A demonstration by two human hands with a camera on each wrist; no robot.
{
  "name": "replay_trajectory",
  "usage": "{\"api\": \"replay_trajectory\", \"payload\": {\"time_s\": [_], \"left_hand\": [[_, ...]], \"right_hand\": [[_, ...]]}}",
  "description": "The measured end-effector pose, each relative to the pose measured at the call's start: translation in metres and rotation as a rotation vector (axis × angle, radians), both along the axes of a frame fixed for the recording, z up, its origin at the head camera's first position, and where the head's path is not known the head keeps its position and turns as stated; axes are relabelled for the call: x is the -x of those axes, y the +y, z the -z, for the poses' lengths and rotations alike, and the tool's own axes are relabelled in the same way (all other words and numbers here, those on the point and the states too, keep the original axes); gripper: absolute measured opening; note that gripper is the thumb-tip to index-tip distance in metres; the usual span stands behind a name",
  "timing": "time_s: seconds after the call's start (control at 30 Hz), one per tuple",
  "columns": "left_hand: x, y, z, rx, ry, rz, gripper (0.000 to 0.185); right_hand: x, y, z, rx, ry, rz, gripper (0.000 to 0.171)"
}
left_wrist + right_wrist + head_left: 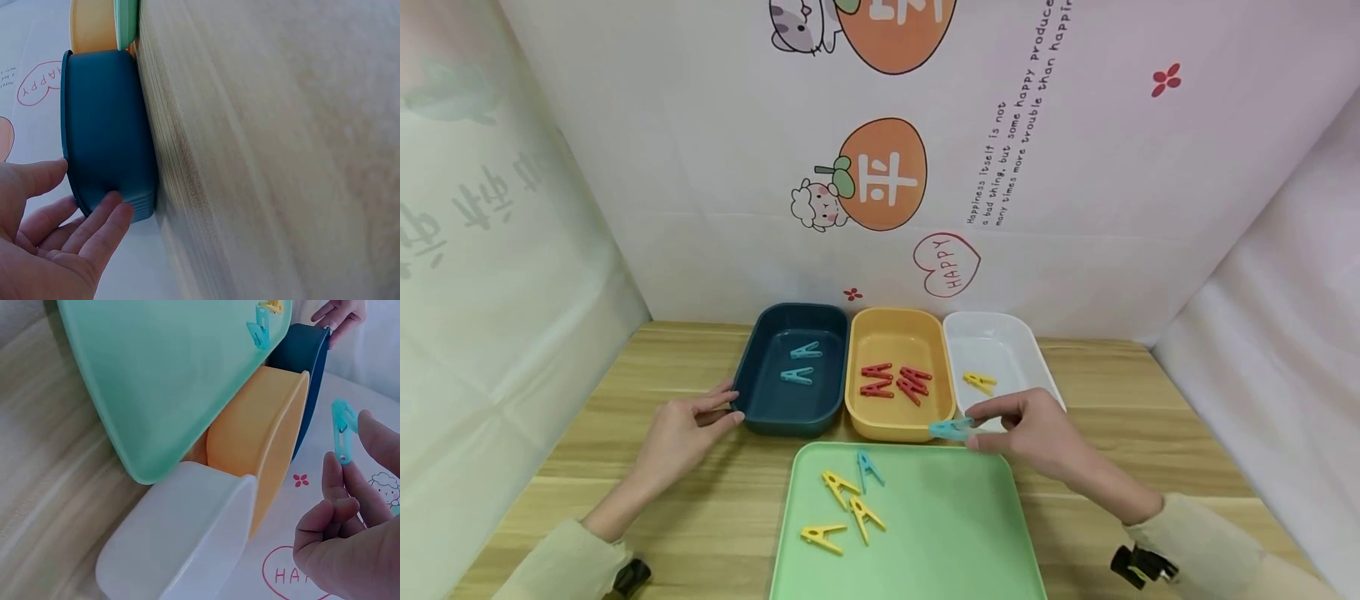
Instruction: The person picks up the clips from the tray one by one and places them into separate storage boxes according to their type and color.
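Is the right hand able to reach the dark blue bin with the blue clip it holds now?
Probably yes. The right hand pinches the blue clip above the yellow bin; the dark blue bin is next over, open-topped, with only the left hand at its outer edge.

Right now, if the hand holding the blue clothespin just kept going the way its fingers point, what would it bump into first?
The right hand points leftward, pinching the blue clothespin at the yellow bin's near rim. Going straight on, it would likely meet that rim first, then the dark blue bin. How high it is held is hard to judge, so it might pass above.
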State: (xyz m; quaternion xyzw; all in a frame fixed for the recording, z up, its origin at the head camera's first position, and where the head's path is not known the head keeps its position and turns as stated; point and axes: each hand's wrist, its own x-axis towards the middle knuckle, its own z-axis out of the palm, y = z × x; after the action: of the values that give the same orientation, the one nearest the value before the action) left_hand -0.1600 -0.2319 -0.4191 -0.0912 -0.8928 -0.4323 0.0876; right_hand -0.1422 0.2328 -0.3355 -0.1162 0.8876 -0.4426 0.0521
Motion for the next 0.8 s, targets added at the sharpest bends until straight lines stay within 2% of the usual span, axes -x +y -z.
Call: {"api": "replay_trajectory", "payload": {"time_s": [0.33,0.8], "left_hand": [[0.001,0.001,0.001,0.011,0.002,-0.001,0.038],[0.000,0.001,0.001,0.004,0.004,0.005,0.038]], "right_hand": [[0.020,-0.019,-0.017,-0.069,0.082,-0.016,0.027],[0.054,-0.062,-0.025,-0.052,0.085,-0.005,0.028]]}}
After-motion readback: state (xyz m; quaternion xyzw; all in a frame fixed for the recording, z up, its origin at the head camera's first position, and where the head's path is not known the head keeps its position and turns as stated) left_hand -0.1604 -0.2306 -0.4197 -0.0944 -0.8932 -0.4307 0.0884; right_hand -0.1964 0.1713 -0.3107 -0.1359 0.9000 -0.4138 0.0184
